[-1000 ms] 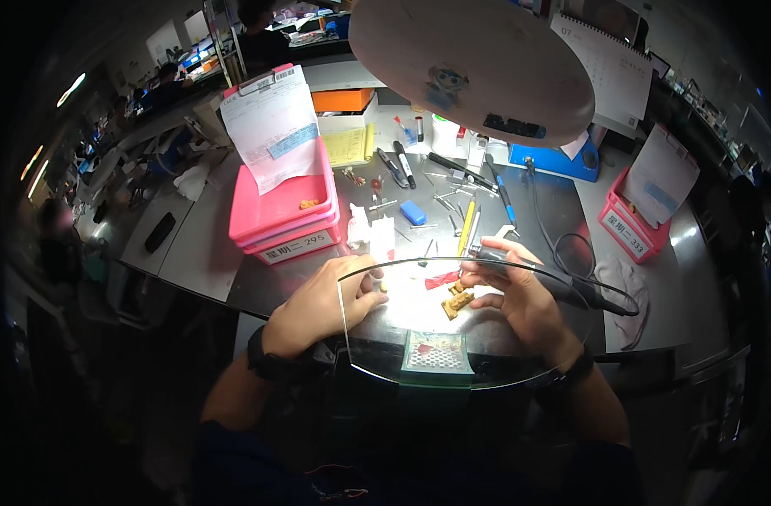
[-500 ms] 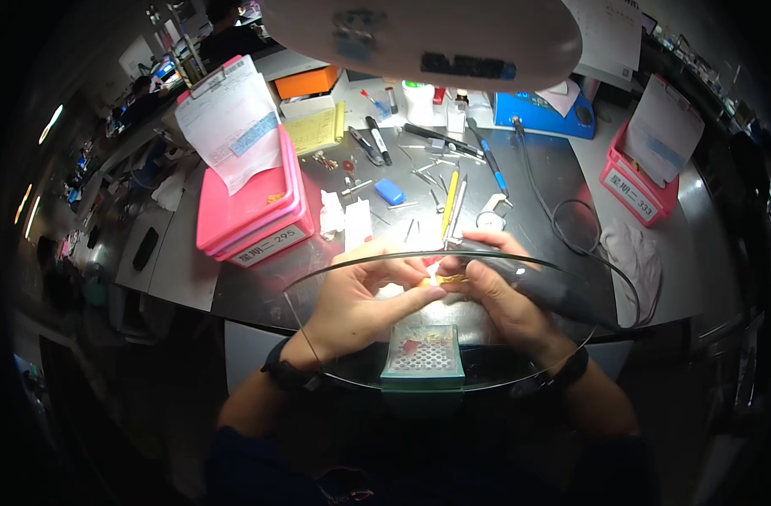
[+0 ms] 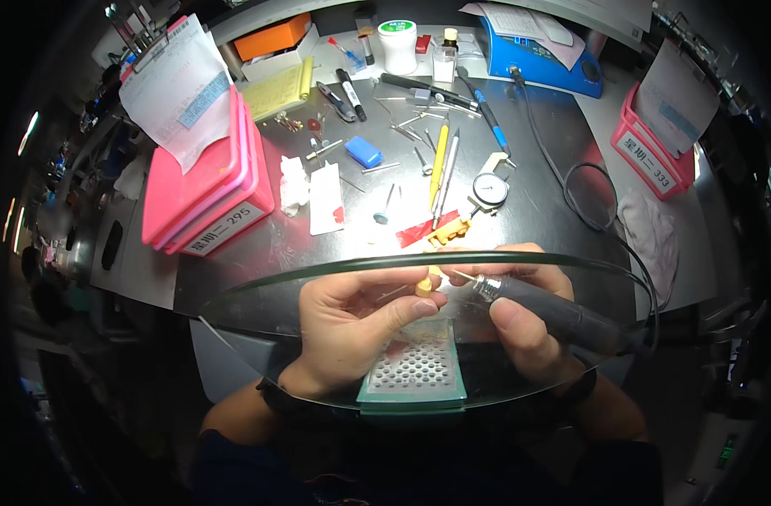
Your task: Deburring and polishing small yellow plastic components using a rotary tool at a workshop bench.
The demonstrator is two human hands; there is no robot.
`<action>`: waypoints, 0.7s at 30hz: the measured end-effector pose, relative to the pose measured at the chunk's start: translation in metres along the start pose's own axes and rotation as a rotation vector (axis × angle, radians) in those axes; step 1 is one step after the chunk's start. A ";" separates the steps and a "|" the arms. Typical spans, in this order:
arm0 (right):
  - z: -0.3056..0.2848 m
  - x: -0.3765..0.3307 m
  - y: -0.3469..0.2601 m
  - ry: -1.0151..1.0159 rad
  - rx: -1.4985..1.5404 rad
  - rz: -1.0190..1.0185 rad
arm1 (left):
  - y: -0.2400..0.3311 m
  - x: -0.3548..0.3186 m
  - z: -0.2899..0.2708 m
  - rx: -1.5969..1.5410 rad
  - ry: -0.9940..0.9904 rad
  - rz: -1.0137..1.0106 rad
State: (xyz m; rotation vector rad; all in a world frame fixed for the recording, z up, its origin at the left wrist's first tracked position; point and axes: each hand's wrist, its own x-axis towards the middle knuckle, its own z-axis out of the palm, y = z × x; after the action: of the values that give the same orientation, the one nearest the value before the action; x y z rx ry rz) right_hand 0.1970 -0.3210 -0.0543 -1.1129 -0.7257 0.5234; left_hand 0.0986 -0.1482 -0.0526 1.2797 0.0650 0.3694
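Note:
Through a clear curved shield I see both hands. My left hand is closed, pinching a small yellow piece between thumb and fingers; its exact kind is too small to tell. My right hand is wrapped round a dark grey rotary handpiece. Its metal collar and thin bur point left, a short way from the yellow piece. Just beyond the hands lies a yellow toothed model piece beside a red strip. Below the hands sits a perforated tray with a greenish frame.
Pink boxes with clipped papers stand at the left, another pink box at the right. A dial caliper, yellow pencil-like tool, blue block and pens lie beyond. A blue control unit stands behind; a cable loops at right.
My view has tilted, so the bench appears higher and the lamp has left the picture. The bur now stands apart from the yellow piece, and the toothed model piece shows on the bench.

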 end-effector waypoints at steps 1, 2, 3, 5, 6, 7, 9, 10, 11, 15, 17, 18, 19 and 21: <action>-0.002 0.000 0.001 -0.050 0.021 -0.036 | 0.000 0.000 -0.001 0.009 -0.022 0.008; -0.003 0.000 0.000 -0.048 0.017 -0.029 | 0.000 -0.001 -0.001 0.018 -0.044 0.017; -0.004 0.000 -0.003 -0.082 0.014 -0.005 | 0.002 0.000 0.002 0.013 -0.045 0.012; -0.001 0.000 -0.005 -0.096 0.042 0.035 | -0.002 0.000 -0.004 0.028 -0.080 0.036; -0.001 0.001 -0.005 -0.095 0.041 0.036 | -0.003 0.001 -0.006 0.047 -0.117 0.062; -0.002 0.001 -0.005 -0.096 0.020 0.053 | 0.000 0.001 -0.006 0.070 -0.124 0.044; -0.001 0.003 -0.005 -0.097 -0.001 0.069 | -0.002 0.003 -0.007 0.060 -0.135 0.068; 0.000 0.003 -0.006 -0.090 0.000 0.056 | -0.003 0.003 -0.006 0.048 -0.145 0.091; 0.001 0.003 -0.006 -0.083 0.000 0.042 | -0.003 0.003 -0.005 0.048 -0.144 0.091; 0.000 0.001 -0.006 -0.098 0.032 0.077 | 0.001 0.000 0.000 0.004 -0.103 0.063; -0.002 0.000 -0.005 -0.109 0.020 0.068 | 0.002 -0.001 0.001 -0.079 -0.076 0.020; -0.003 -0.002 -0.005 -0.110 0.018 0.065 | 0.001 -0.001 -0.001 -0.082 -0.113 0.028; -0.005 -0.002 -0.005 -0.114 0.009 0.091 | 0.000 -0.001 -0.002 -0.085 -0.150 0.036; -0.005 -0.002 -0.007 -0.119 -0.002 0.114 | 0.000 -0.001 -0.003 -0.058 -0.163 0.043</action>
State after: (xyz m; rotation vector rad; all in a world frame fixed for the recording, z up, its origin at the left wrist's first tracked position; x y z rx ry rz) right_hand 0.1997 -0.3280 -0.0492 -1.1368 -0.7689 0.6903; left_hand 0.0970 -0.1456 -0.0541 1.2513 -0.1107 0.3007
